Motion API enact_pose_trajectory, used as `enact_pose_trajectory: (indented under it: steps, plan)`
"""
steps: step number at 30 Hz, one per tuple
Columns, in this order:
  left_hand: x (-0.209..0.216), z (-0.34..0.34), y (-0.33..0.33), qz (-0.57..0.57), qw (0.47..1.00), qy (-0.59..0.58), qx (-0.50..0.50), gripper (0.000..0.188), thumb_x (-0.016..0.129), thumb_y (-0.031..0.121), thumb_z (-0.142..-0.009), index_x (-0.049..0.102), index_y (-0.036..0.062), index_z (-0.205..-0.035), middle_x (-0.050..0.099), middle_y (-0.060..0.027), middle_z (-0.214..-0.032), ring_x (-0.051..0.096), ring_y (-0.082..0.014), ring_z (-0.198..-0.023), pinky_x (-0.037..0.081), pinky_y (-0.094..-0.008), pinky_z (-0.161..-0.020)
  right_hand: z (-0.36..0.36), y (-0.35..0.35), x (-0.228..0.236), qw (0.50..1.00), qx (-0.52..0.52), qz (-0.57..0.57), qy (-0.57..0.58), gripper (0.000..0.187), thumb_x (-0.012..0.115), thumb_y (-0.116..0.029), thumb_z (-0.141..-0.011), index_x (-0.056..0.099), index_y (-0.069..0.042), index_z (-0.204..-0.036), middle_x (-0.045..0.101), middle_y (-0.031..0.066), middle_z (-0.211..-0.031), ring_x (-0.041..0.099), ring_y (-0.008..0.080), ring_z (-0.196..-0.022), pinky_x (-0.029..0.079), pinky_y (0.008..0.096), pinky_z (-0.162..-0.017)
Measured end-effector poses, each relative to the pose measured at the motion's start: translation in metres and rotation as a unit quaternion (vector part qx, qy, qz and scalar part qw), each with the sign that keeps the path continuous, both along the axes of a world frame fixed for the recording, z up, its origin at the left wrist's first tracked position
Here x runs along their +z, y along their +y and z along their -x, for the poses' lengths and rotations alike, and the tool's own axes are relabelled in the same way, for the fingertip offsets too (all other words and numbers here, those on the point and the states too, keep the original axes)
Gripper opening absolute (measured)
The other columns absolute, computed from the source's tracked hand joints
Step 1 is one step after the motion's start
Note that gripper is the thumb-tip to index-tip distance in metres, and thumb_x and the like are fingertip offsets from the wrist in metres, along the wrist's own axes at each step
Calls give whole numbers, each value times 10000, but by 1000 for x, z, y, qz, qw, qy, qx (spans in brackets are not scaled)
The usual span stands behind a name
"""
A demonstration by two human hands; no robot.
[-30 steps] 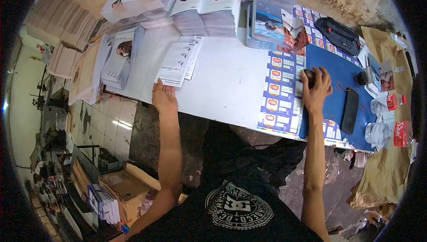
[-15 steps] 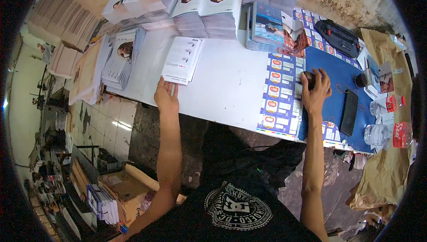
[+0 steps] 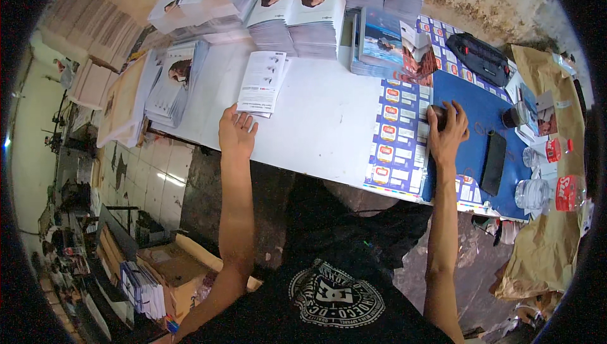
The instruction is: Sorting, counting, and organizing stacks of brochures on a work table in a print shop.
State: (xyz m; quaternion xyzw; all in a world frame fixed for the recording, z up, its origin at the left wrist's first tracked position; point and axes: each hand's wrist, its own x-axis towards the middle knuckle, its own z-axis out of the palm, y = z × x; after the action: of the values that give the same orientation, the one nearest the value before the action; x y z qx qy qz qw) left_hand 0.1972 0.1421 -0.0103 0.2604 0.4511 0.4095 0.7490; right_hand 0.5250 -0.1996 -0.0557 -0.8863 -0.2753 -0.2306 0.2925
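My left hand (image 3: 237, 132) lies palm up at the table's front edge, its fingers loosely apart and holding nothing. Its fingertips are right beside the lower left corner of a white folded booklet (image 3: 260, 83) printed with small pictures; I cannot tell whether they touch it. Another sheet or booklet peeks out beneath, slightly askew. On the right, my right hand (image 3: 450, 130) is curled around a small dark brown rounded object (image 3: 439, 115), resting by the edge of the blue board (image 3: 471, 107). The fingers hide most of that object.
Tall stacks of booklets (image 3: 316, 28) line the back of the white table (image 3: 316, 116). More booklets (image 3: 174, 85) lie at left, glossy ones (image 3: 382, 40) behind. A black pouch (image 3: 478, 56), a dark cup (image 3: 515, 115), a black phone-like slab (image 3: 494, 162) and plastic bottles (image 3: 566, 193) stand right.
The booklet has shifted and turned slightly, and my left fingers have come away from the middle of its near edge toward its left corner. My right hand keeps its grip on the dark object.
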Motion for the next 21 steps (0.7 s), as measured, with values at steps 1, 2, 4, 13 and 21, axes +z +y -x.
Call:
enact_pose_trajectory:
  steps: [1,2,4,13,21]
  plan:
    - [-6,3,7,25,999,-26,14,937,752,315,-853,216,-92,-1505,347,-198,-1488,318,-322,-1432,234,-509,-1207,0,0,1,1000,2,0,5,496,706,-461,-920,635,-135,-1287,521,123,-1426,425,322,-1367,236,556,-1099]
    - [-12,4,12,52,997,-52,28,898,773,278,-842,261,-81,-1486,390,-188,-1450,364,-314,-1390,263,-506,-1195,1,0,3,1000,4,1,10,498,704,-461,-920,635,-134,-1289,519,123,-1429,421,322,-1370,237,558,-1099]
    - [-19,0,21,51,998,-37,23,772,785,252,-837,366,-70,-1400,445,-171,-1358,412,-295,-1314,304,-494,-1171,2,1,4,1000,5,-1,12,499,703,-461,-921,634,-130,-1288,518,125,-1429,418,322,-1372,238,562,-1096]
    - [-21,-23,29,-74,982,171,22,276,793,174,-868,636,97,-1082,561,-6,-944,511,-151,-885,469,-311,-840,1,0,1,1000,-1,-5,20,498,700,-468,-923,631,-140,-1291,504,129,-1444,406,334,-1381,233,593,-1096]
    - [32,-8,-27,-519,791,318,56,173,672,-35,-880,657,30,-1039,653,-40,-986,592,-158,-833,470,-296,-669,2,-2,-3,1000,-3,-4,26,494,712,-459,-917,630,-150,-1294,500,122,-1449,400,329,-1389,230,598,-1102]
